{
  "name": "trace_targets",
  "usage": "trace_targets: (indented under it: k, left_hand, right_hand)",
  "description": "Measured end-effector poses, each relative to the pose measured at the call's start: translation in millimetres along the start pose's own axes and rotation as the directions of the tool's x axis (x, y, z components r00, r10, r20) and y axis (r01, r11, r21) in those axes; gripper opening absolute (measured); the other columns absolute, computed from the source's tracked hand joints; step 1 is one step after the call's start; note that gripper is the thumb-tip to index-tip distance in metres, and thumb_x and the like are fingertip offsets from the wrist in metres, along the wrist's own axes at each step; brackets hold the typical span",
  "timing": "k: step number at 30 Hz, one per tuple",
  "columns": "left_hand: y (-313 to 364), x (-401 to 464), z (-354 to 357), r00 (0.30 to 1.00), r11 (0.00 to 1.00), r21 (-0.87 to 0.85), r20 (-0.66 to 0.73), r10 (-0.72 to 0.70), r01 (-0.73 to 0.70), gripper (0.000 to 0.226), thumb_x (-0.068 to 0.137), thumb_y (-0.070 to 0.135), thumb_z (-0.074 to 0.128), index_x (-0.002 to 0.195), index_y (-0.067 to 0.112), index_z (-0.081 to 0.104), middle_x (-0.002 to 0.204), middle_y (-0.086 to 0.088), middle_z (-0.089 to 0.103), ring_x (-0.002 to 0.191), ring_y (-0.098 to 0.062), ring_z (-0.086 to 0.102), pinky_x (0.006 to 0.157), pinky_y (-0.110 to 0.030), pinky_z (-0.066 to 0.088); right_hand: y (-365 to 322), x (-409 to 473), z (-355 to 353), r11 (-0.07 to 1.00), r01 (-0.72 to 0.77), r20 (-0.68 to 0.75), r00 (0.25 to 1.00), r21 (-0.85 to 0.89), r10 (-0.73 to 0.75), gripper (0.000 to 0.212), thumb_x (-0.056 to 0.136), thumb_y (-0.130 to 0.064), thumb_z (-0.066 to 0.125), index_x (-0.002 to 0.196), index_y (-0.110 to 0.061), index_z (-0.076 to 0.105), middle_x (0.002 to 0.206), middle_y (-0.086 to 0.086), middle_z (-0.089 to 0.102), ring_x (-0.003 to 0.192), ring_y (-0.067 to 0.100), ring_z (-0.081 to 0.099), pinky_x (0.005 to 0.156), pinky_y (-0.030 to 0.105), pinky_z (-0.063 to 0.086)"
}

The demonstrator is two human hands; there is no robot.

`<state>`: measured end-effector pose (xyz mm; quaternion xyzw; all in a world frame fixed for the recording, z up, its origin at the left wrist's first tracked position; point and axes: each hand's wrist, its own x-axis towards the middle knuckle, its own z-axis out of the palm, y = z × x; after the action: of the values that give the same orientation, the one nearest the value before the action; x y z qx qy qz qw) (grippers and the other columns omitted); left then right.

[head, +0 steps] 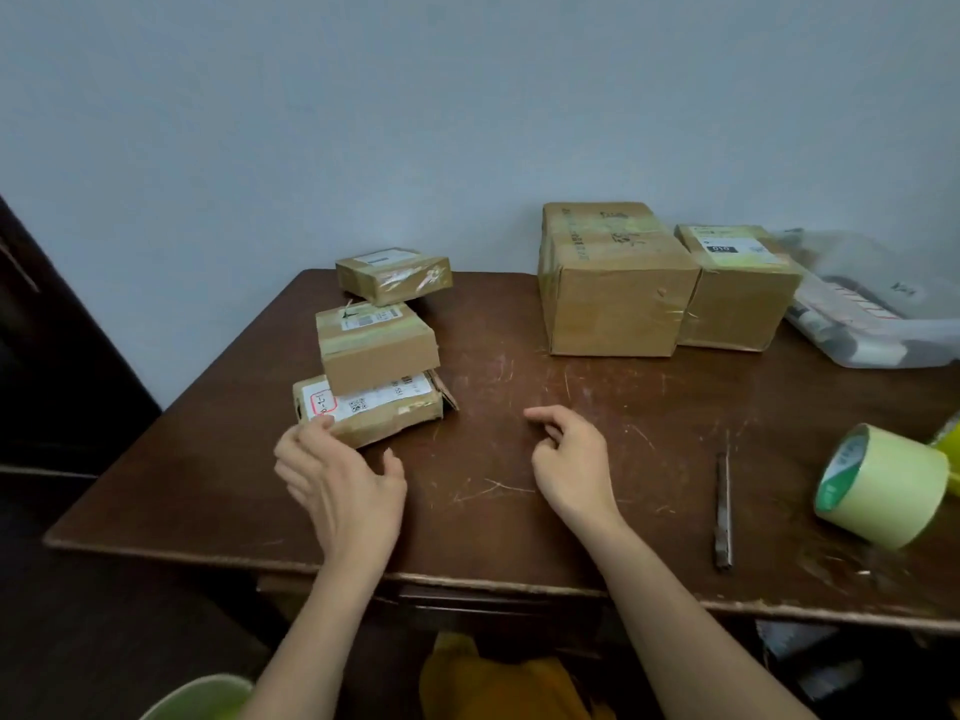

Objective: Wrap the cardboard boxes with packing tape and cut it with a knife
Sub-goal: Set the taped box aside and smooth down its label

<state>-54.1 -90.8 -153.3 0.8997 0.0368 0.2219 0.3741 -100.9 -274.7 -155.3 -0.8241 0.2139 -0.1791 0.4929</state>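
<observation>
Three small cardboard boxes lie at the table's left: a flat box with a white label [371,413] nearest me, a mid-size box [378,345] resting on its far part, and a small taped box [394,275] behind. My left hand [340,483] hovers at the flat box's near left corner, fingers relaxed, holding nothing. My right hand [569,462] floats over the table's middle, fingers loosely curled and empty. A thin dark knife [723,511] lies to the right. Beside it sits a pale green roll of packing tape [883,485] on its side.
A large cardboard box [613,283] and a medium box [737,288] stand at the back right of the scratched brown table [498,511]. A clear plastic bag with items [872,309] lies at the far right. A green bin rim [200,696] shows at bottom left.
</observation>
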Motion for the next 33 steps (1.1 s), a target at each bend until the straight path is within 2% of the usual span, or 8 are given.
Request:
trace_targets:
  k: [3,8,12,19,24,27,29,33]
  left_hand:
    - [-17.8,16.8,-7.6,0.992,0.990,0.136,0.114,-0.049,0.033,0.087,0.078,0.022,0.081,0.144,0.006,0.027,0.155,-0.024,0.016,0.137,-0.042,0.021,0.112,-0.055,0.026]
    - [-32.3,30.1,-11.6,0.979,0.998,0.032,0.195,-0.058,0.053,0.065,0.083,0.027,0.078,0.135,0.012,0.042,0.161,-0.022,0.013,0.146,-0.043,0.017,0.113,-0.057,0.029]
    - [-28.3,14.8,-15.7,0.980,0.997,0.012,0.184,0.077,-0.080,0.041,0.088,0.022,0.072,0.123,0.011,0.052,0.134,-0.019,0.047,0.121,-0.039,0.049,0.091,-0.046,0.045]
    - [2.1,-54.8,-18.0,0.949,0.965,-0.041,0.175,0.262,-0.259,0.033,0.085,0.026,0.076,0.113,0.013,0.065,0.100,-0.004,0.039,0.092,-0.029,0.053,0.073,-0.034,0.044]
    - [28.3,-92.8,-8.9,0.902,0.930,-0.146,0.234,0.364,-0.337,0.032,0.088,0.029,0.072,0.117,0.016,0.066,0.108,0.003,0.033,0.102,-0.021,0.055,0.076,-0.024,0.047]
    - [38.7,-104.3,-2.2,0.866,0.914,-0.231,0.306,0.395,-0.335,0.035,0.090,0.032,0.069,0.123,0.020,0.064,0.126,-0.001,0.037,0.118,-0.012,0.048,0.087,-0.029,0.054]
    - [42.9,-109.7,1.3,0.836,0.897,-0.282,0.345,0.427,-0.341,0.037,0.091,0.033,0.067,0.126,0.022,0.063,0.135,0.002,0.035,0.119,-0.002,0.038,0.091,-0.023,0.050]
    - [49.5,-110.0,1.3,0.778,0.845,-0.424,0.387,0.495,-0.327,0.030,0.093,0.027,0.066,0.121,0.019,0.068,0.114,0.009,0.047,0.109,-0.006,0.051,0.078,-0.008,0.046]
  right_hand:
    - [-1.2,-9.8,-1.9,1.000,-0.001,-0.010,1.000,0.027,0.002,0.050,0.085,0.013,0.042,0.116,-0.016,0.069,0.120,-0.001,0.063,0.111,0.005,0.054,0.094,0.014,0.040]
    - [0.7,-23.2,-7.2,0.997,-0.024,-0.009,1.000,0.080,0.025,0.050,0.086,0.012,0.041,0.102,-0.027,0.068,0.106,-0.012,0.062,0.105,0.000,0.056,0.084,0.009,0.043]
    - [2.2,-30.2,-9.7,0.995,-0.016,-0.025,1.000,0.095,0.018,0.039,0.092,0.006,0.048,0.104,-0.024,0.071,0.102,-0.011,0.066,0.097,-0.002,0.061,0.070,0.005,0.044]
    - [1.1,-43.6,-5.9,0.993,-0.033,-0.048,0.998,0.115,0.039,0.026,0.103,-0.030,0.047,0.090,-0.022,0.068,0.105,0.003,0.069,0.080,0.007,0.070,0.072,0.014,0.050]
    - [7.6,-48.0,-20.2,0.937,-0.143,0.012,0.989,0.317,0.147,0.054,0.095,-0.042,0.060,0.137,-0.008,0.054,0.133,0.006,0.058,0.097,0.010,0.068,0.074,0.016,0.057]
    - [10.8,-49.0,-32.9,0.921,-0.152,0.015,0.987,0.360,0.157,0.062,0.089,-0.040,0.070,0.143,-0.024,0.044,0.131,-0.001,0.059,0.102,0.006,0.064,0.087,0.027,0.056]
    - [12.1,-50.2,-41.5,0.906,-0.152,0.024,0.988,0.396,0.155,0.066,0.088,-0.035,0.073,0.144,-0.030,0.040,0.125,-0.001,0.062,0.103,0.002,0.061,0.077,0.016,0.050]
    - [17.3,-53.0,-62.4,0.894,-0.086,-0.023,0.994,0.439,0.107,0.063,0.088,-0.021,0.074,0.140,-0.031,0.040,0.117,-0.001,0.069,0.106,0.010,0.063,0.081,0.018,0.048]
